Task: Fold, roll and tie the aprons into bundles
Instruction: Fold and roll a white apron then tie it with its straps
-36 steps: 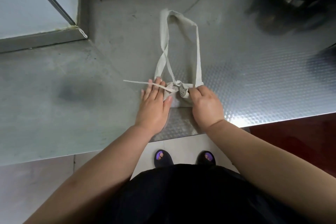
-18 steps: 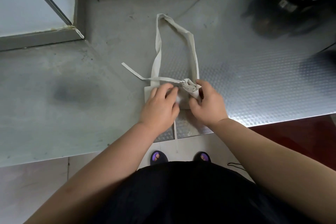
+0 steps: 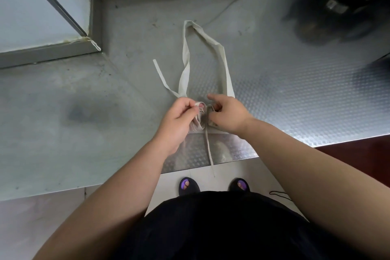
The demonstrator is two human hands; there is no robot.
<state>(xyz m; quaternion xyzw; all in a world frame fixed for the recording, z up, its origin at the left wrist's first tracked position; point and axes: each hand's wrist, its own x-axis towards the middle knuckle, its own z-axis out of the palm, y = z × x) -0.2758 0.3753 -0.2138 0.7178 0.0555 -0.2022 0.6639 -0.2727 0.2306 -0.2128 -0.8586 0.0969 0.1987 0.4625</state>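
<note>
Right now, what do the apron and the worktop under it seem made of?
Apron: probably woven cotton or canvas, off-white and matte; it creases softly and its straps lie limp. Worktop: likely stainless steel, embossed with a fine pattern, glare near the edge.

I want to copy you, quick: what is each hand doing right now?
Left hand: closed, pinching a tie of the rolled apron.
Right hand: closed, pinching the rolled apron, forefinger out.

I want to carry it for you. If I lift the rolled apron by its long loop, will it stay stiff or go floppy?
Probably floppy: the loop lies limp and twisted on the counter. The thin tie droops over the edge, so it would likely dangle. The rolled apron looks soft and light, and might unroll until tied.
</note>
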